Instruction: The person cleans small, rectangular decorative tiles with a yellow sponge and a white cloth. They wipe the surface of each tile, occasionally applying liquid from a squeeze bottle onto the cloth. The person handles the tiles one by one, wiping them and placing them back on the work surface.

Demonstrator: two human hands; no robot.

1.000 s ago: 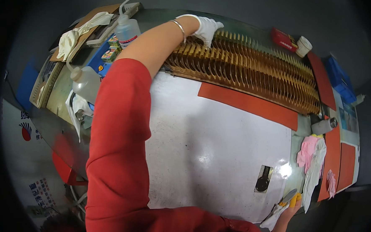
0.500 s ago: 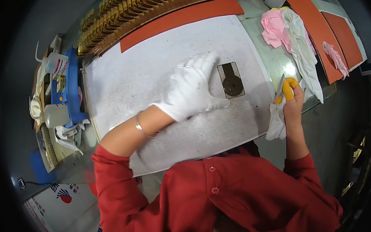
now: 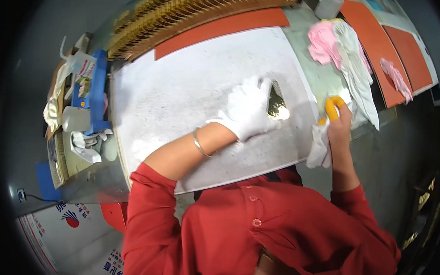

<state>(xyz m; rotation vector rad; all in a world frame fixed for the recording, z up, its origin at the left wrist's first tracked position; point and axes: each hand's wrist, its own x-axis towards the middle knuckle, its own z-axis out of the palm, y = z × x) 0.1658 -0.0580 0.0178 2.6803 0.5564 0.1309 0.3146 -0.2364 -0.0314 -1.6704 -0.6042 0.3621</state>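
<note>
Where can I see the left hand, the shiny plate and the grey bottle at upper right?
Left hand (image 3: 247,107), head view: back of the white glove.
Shiny plate (image 3: 277,103), head view: its uncovered part.
Grey bottle (image 3: 328,5), head view: middle of its body.

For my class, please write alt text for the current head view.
A white-gloved left hand at the edge of a small shiny plate against a white sheet; the right hand, in yellow finger covers, holds a white cloth. A long row of thin golden pieces stands beyond.
</note>
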